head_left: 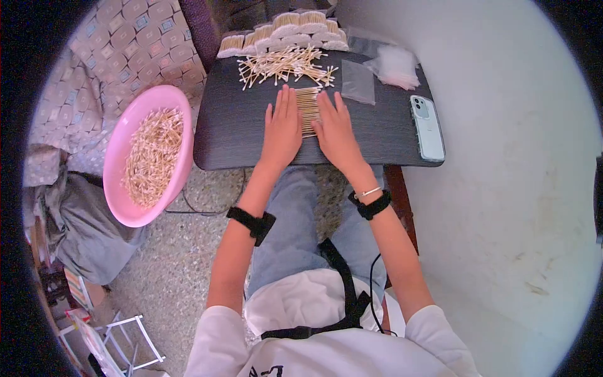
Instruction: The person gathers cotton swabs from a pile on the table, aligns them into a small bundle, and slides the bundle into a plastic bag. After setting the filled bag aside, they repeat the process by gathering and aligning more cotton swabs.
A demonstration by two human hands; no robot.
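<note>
On the dark table (232,138) a row of cotton swabs (308,110) lies side by side between my hands. My left hand (283,127) is flat, palm down, along the left ends of the row, fingers stretched forward. Along the right ends rests my right hand (336,130), its fingers out and the thumb apart, near the swabs. Neither hand grips anything. Beyond them lies a loose pile of swabs (282,65). Just right of the row sits a flat clear bag (358,82).
Filled swab packs (286,25) are stacked at the table's far edge. More clear bags (397,66) lie at the back right, and a phone (428,129) at the right edge. A pink basin (183,164) of swabs stands left of the table. A pale wall (502,157) rises at right.
</note>
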